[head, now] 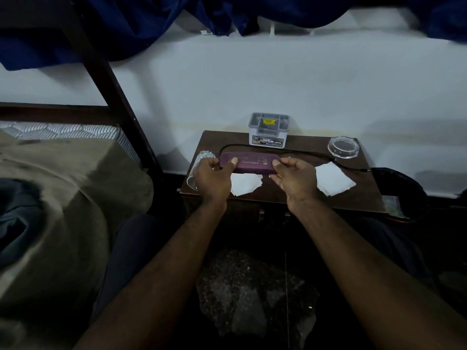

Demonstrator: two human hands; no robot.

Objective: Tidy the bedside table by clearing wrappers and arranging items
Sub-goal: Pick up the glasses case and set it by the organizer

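Over the bedside table [290,198], left hand [211,179] and right hand [294,179] gripping the purple case [250,162] ends.

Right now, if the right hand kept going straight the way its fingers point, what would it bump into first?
The right hand points up and left and already holds the purple case. Past that lies the black cable, then probably the grey organiser box, though depth is hard to judge.

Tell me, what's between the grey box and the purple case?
In the head view, a black cable runs across the table between the grey box and the purple case, which both hands hold.
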